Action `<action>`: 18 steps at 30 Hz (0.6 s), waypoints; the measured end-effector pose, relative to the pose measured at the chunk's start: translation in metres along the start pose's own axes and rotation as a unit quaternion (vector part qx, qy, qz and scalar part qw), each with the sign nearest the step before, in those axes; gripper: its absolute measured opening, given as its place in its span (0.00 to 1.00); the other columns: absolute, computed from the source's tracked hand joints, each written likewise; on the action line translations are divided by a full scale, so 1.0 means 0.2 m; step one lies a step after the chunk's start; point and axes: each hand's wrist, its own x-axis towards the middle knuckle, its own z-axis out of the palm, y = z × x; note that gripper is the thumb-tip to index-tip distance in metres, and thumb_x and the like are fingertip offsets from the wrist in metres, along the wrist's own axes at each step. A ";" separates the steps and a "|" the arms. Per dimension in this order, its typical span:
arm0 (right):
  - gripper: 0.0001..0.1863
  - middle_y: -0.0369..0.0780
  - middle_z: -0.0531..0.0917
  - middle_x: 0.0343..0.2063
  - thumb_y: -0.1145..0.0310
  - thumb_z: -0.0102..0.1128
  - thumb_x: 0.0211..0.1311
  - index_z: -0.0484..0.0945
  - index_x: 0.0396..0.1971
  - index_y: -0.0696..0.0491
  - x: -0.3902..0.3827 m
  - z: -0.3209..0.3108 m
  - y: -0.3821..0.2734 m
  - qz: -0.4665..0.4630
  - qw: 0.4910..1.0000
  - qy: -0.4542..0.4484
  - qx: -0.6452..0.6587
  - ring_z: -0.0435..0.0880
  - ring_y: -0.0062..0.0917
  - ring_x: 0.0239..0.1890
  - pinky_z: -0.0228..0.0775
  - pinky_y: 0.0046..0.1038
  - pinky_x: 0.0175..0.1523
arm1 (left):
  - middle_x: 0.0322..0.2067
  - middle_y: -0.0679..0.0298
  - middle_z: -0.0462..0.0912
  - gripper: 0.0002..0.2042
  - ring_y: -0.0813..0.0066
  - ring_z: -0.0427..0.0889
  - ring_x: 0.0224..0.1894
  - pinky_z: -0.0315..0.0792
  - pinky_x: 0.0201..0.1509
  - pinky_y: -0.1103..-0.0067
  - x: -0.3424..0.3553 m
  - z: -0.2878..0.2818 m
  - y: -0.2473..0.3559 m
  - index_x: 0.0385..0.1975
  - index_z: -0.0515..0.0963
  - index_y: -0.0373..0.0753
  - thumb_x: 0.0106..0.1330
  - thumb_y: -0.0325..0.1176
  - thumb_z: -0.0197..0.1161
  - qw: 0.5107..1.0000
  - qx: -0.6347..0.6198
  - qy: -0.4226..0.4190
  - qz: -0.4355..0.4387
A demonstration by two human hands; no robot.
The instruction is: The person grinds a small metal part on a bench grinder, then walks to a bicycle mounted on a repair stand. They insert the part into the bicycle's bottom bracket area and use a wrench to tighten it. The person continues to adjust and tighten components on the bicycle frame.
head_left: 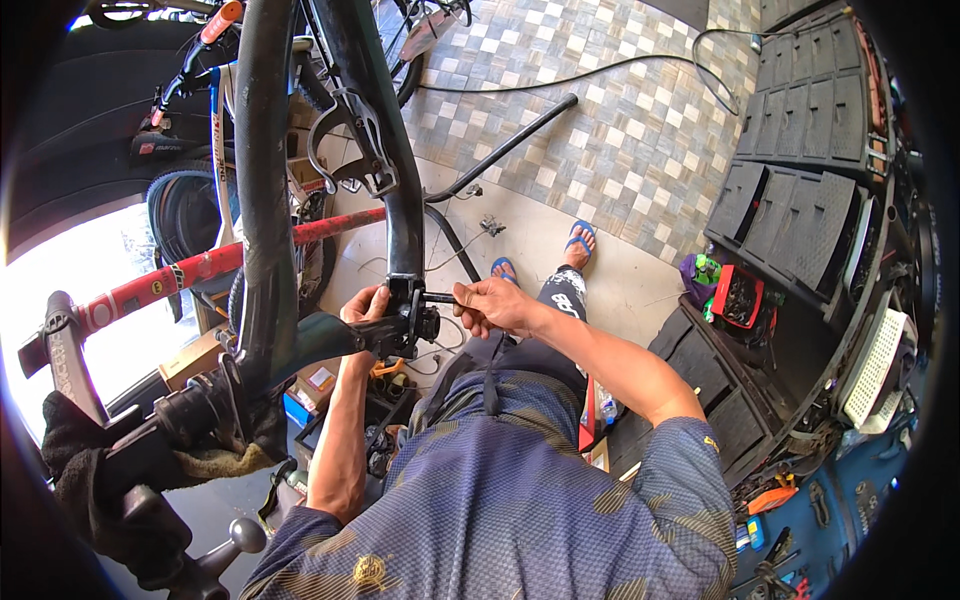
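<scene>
A black bicycle frame (405, 225) hangs in front of me, with a metal bottle cage (375, 150) on one tube. My left hand (363, 312) is closed around the frame beside a black joint (405, 305) at its end; part of the fingers is hidden behind the tube. In my right hand (492, 306), pinched between thumb and fingers, is a thin black rod (440, 297) whose far end meets that joint. Whether the rod is a tool or an axle I cannot make out. A dark round part (428, 322) sits just below the rod.
At the left, a stand clamp (190, 415) with cloth around it carries the frame. A red tube (200, 268) crosses behind. Black drawers (800, 215), a red bin (738, 297) and a white basket (875, 370) line the right. A cable (560, 80) crosses the tiled floor.
</scene>
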 end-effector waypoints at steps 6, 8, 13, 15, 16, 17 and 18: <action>0.30 0.35 0.82 0.22 0.41 0.53 0.78 0.80 0.36 0.59 0.01 -0.03 -0.02 -0.047 0.993 -0.021 -0.111 0.82 0.18 0.22 0.76 0.21 0.27 | 0.45 0.64 0.86 0.17 0.78 0.81 0.45 0.76 0.52 0.77 -0.07 -0.01 0.04 0.57 0.81 0.34 0.77 0.40 0.63 0.993 0.089 0.040 0.072; 0.31 0.36 0.82 0.22 0.40 0.53 0.78 0.80 0.35 0.59 0.01 -0.03 -0.02 -0.060 0.988 -0.024 -0.138 0.81 0.18 0.21 0.76 0.21 0.26 | 0.52 0.60 0.85 0.17 0.73 0.80 0.54 0.74 0.60 0.70 -0.15 -0.03 0.05 0.60 0.79 0.35 0.76 0.34 0.62 0.956 0.193 0.090 0.202; 0.33 0.38 0.83 0.22 0.37 0.55 0.76 0.82 0.35 0.58 0.00 -0.03 -0.05 -0.058 0.976 0.014 -0.210 0.84 0.22 0.23 0.76 0.26 0.29 | 0.64 0.56 0.80 0.23 0.50 0.60 0.75 0.51 0.79 0.56 -0.28 -0.10 0.10 0.64 0.78 0.44 0.68 0.34 0.64 0.946 0.203 -0.097 0.234; 0.34 0.41 0.84 0.23 0.36 0.57 0.73 0.83 0.36 0.58 -0.03 -0.03 -0.06 -0.112 0.936 0.052 -0.329 0.86 0.28 0.27 0.76 0.31 0.34 | 0.64 0.58 0.81 0.25 0.45 0.53 0.79 0.47 0.81 0.54 -0.24 -0.13 0.12 0.65 0.78 0.47 0.67 0.37 0.65 0.929 0.260 -0.136 0.223; 0.34 0.42 0.84 0.24 0.35 0.58 0.72 0.84 0.36 0.57 -0.04 -0.03 -0.07 -0.132 0.907 0.078 -0.393 0.87 0.31 0.28 0.77 0.34 0.36 | 0.68 0.55 0.74 0.27 0.43 0.50 0.80 0.47 0.81 0.52 -0.20 -0.15 0.13 0.67 0.77 0.48 0.66 0.39 0.66 0.905 0.312 -0.152 0.247; 0.33 0.43 0.85 0.25 0.36 0.58 0.72 0.84 0.36 0.57 -0.05 -0.02 -0.07 -0.160 0.898 0.082 -0.402 0.87 0.34 0.30 0.76 0.36 0.38 | 0.71 0.52 0.68 0.29 0.41 0.46 0.81 0.47 0.81 0.51 -0.17 -0.16 0.13 0.69 0.75 0.50 0.66 0.41 0.67 0.885 0.362 -0.167 0.238; 0.32 0.45 0.85 0.26 0.36 0.58 0.71 0.84 0.37 0.56 -0.07 -0.01 -0.07 -0.186 0.885 0.094 -0.416 0.87 0.37 0.33 0.76 0.39 0.40 | 0.75 0.49 0.62 0.31 0.39 0.43 0.81 0.47 0.81 0.50 -0.12 -0.18 0.12 0.71 0.74 0.52 0.65 0.43 0.68 0.884 0.368 -0.199 0.208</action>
